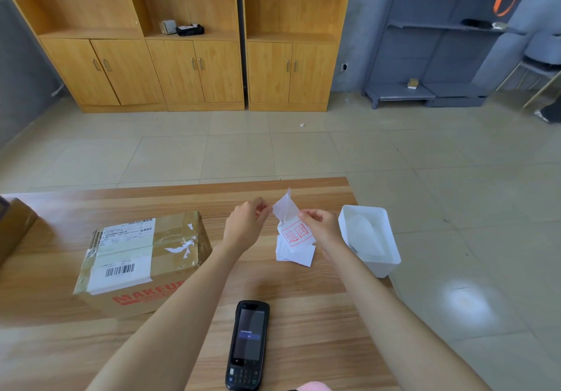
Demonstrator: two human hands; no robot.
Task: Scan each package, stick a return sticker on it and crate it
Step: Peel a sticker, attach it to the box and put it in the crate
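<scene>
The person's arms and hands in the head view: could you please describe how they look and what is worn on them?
Both forearms are bare, with no sleeves in view. The left hand and right hand wear no gloves, and no watch, bracelet or ring can be seen. The fingers are uncovered.

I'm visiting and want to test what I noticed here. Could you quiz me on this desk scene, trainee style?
1. True or false: the handheld scanner is in the person's right hand.
2. Which side of the scanner is the cardboard package on: left or right?
3. What do both hands hold? A) white sticker sheet B) white bin C) tape

Key:
1. False; it lies on the table.
2. Left.
3. A; the left hand pinches it too.
</scene>
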